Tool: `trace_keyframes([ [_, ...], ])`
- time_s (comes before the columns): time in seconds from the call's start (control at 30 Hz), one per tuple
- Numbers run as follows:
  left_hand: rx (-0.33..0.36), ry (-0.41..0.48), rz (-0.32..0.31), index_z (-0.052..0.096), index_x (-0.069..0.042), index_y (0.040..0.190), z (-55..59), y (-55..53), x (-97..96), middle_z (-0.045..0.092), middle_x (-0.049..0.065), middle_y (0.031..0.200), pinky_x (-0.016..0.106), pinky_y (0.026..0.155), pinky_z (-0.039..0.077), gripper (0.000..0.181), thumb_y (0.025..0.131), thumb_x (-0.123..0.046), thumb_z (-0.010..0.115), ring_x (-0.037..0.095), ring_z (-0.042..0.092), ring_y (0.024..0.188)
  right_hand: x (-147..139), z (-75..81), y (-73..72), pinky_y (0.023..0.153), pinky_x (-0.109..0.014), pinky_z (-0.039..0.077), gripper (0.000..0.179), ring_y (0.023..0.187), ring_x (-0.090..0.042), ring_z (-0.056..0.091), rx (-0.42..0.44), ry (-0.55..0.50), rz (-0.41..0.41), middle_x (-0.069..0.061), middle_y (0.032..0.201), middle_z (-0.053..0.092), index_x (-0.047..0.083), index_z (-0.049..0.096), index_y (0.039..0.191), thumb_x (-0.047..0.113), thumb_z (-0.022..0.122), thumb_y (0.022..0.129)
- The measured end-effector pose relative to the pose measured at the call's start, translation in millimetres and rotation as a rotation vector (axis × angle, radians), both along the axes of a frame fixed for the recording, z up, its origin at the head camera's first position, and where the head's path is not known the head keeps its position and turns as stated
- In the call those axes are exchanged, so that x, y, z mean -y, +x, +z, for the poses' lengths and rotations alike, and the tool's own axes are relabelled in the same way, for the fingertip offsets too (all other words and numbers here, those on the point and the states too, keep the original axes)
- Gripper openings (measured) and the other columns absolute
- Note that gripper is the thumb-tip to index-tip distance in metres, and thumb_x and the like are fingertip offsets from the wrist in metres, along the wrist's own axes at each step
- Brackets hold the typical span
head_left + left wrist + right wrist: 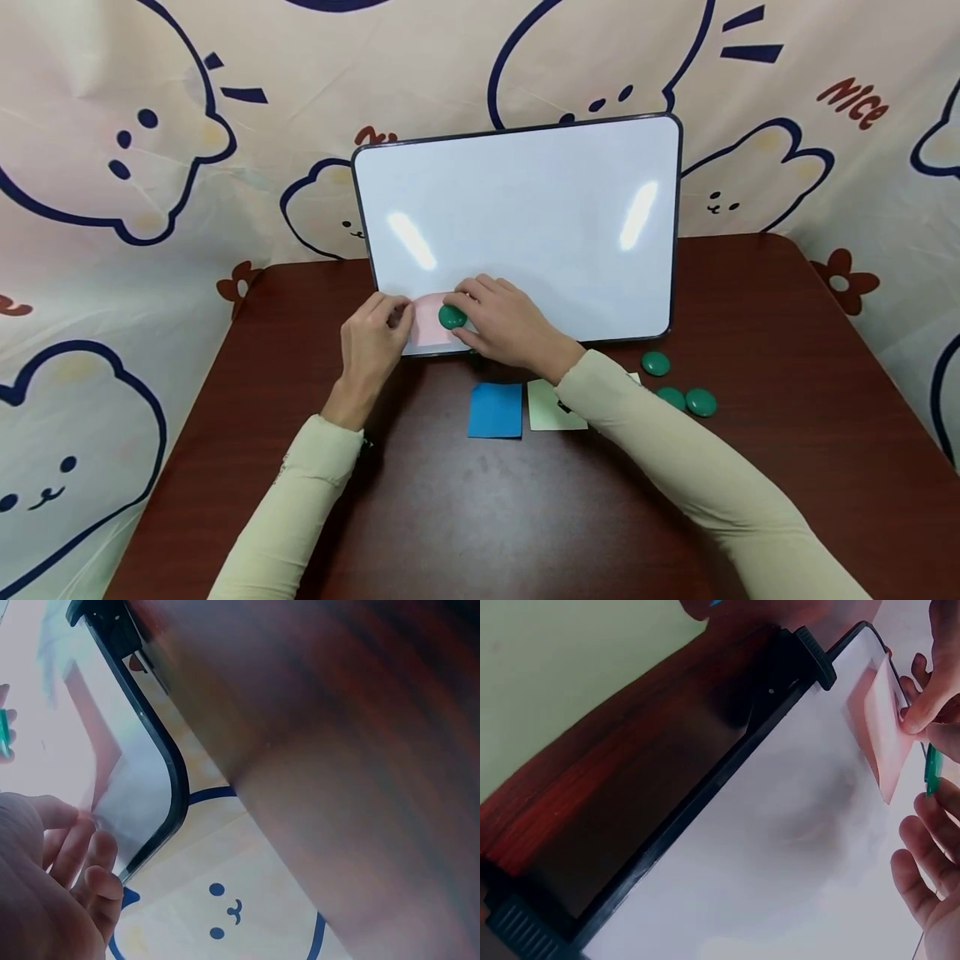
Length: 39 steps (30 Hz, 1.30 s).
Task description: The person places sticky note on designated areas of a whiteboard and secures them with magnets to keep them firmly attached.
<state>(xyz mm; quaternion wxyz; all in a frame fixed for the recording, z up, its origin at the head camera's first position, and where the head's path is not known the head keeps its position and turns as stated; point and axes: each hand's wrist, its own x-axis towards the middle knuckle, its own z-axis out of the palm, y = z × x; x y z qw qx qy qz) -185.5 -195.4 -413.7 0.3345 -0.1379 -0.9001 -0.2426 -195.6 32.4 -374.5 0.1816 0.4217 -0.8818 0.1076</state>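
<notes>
A pink paper sheet [429, 325] lies at the lower left corner of the whiteboard [525, 217], its free edge lifted off the surface in the right wrist view. My left hand [372, 337] pinches the sheet's left edge between thumb and fingers. My right hand [510, 325] grips a round green magnet [452, 317] between thumb and fingers, over the right part of the pink sheet. In the right wrist view the magnet [932, 769] appears edge-on beside the pink sheet [881, 731].
A blue paper square [495, 410] and a pale green one [551, 406], partly under the right sleeve, lie on the brown table [450, 517]. Several green magnets [701, 402] rest at the right. Dark clips [814, 656] support the board's lower edge. A patterned cloth [82, 275] hangs behind.
</notes>
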Motion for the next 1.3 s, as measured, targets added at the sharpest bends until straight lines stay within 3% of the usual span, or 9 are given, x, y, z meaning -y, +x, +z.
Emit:
trace_keyframes([
  [0.37,0.012,-0.026,0.007,0.076,0.000,0.093,1.9,-0.4,2.2,0.069,0.014,0.083,0.038,0.060,0.057,0.017,0.092,-0.017,0.072,0.024,0.066,0.068,13,6.3,-6.7,0.095,-0.034,0.052,0.039,0.110,-0.020,0.057,0.011,-0.004,-0.028,-0.005,0.120,0.063,0.014,0.063,0.129,0.035,0.066,0.096],
  [0.63,0.028,-0.036,0.023,0.076,-0.002,0.093,-5.6,8.0,6.3,0.067,0.013,0.081,0.037,0.056,0.054,0.016,0.091,-0.018,0.074,0.023,0.063,0.065,24,-9.0,-8.3,0.097,-0.034,0.052,0.043,0.114,-0.020,0.057,0.030,0.060,-0.034,-0.006,0.123,0.063,0.011,0.061,0.131,0.036,0.064,0.097],
  [0.77,0.020,-0.034,0.019,0.076,-0.001,0.092,-5.4,9.5,7.4,0.067,0.013,0.081,0.036,0.056,0.054,0.016,0.090,-0.017,0.074,0.022,0.062,0.065,27,-15.4,-10.5,0.097,-0.034,0.052,0.041,0.115,-0.020,0.057,-0.012,0.057,-0.024,-0.005,0.124,0.062,0.012,0.060,0.130,0.036,0.063,0.097],
  [1.3,-0.018,-0.028,0.012,0.076,0.000,0.092,0.7,2.1,-0.1,0.068,0.012,0.082,0.036,0.057,0.054,0.018,0.091,-0.018,0.074,0.022,0.063,0.066,35,-5.4,-24.2,0.098,-0.033,0.051,0.034,0.114,-0.019,0.058,-0.164,0.092,-0.017,-0.003,0.122,0.064,0.014,0.063,0.127,0.034,0.061,0.099],
])
